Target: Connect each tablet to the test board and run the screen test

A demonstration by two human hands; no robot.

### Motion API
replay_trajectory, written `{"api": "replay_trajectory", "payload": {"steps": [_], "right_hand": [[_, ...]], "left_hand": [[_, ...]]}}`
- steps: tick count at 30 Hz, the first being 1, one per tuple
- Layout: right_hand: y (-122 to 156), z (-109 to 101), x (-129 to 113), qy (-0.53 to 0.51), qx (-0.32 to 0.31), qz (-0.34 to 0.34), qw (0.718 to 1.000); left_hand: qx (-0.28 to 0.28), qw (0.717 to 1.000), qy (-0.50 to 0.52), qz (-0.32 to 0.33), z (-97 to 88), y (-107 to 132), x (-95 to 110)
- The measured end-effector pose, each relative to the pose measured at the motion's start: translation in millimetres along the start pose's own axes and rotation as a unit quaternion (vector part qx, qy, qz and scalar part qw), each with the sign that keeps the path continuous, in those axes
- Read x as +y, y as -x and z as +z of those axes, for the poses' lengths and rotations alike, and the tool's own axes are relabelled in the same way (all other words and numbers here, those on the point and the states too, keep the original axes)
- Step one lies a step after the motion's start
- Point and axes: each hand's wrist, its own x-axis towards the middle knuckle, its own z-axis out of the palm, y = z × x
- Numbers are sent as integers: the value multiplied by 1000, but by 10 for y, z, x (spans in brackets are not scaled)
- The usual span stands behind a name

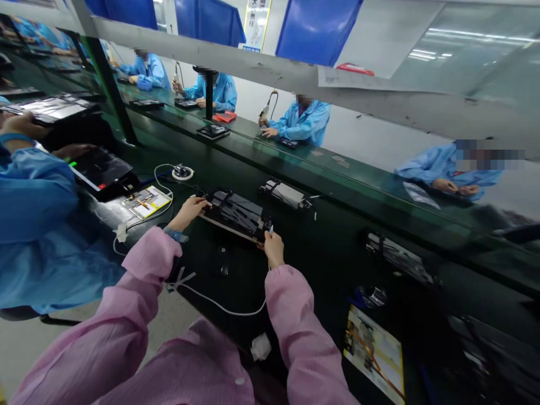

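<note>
In the head view, a flat dark device assembly [238,212] lies tilted across the bench in front of me, with black strips on top and a pale lower edge. My left hand [190,212], a grey-blue band at its wrist, has its fingers closed on the left end. At the opposite end, my right hand [273,248] grips the near right corner, where a small pale tip shows above the fingers. Whether the assembly rests on the bench or is slightly raised, I cannot tell. Just below it sits a dark rounded object [223,261] like a computer mouse.
Behind the assembly lies a similar silver unit [287,194]; another [399,257] is to the right. A white cable [228,310] curves along the near edge. A co-worker in blue [37,225] handles panels at left. Yellow-edged sheets [373,354] lie right. A shelf beam [270,64] crosses above.
</note>
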Motion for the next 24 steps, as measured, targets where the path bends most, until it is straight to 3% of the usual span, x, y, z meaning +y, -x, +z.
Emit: {"api": "replay_trajectory", "payload": {"steps": [4, 9, 11, 13, 16, 19, 21, 24], "right_hand": [[437, -587, 140, -9, 33, 56, 998], [1235, -1439, 554, 55, 95, 134, 985], [1465, -1630, 707, 93, 107, 160, 977], [1613, -1708, 821, 128, 120, 172, 969], [1721, -1676, 912, 162, 131, 164, 964], [1790, -1600, 929, 175, 127, 143, 966], [1836, -1577, 908, 174, 125, 132, 968], [1841, -1572, 826, 204, 172, 77, 961]], "left_hand": [[-91, 993, 69, 16, 294, 304, 54], [-236, 960, 145, -31, 1151, 769, 12], [-263, 956, 121, -44, 1480, 920, -39], [-272, 958, 82, -40, 1687, 1020, -95], [-259, 965, 27, -14, 1722, 1084, -159], [-256, 965, -37, 32, 1550, 1144, -177], [-277, 953, -92, 77, 1433, 1222, -164], [-303, 934, -137, 133, 1352, 1363, -118]]}}
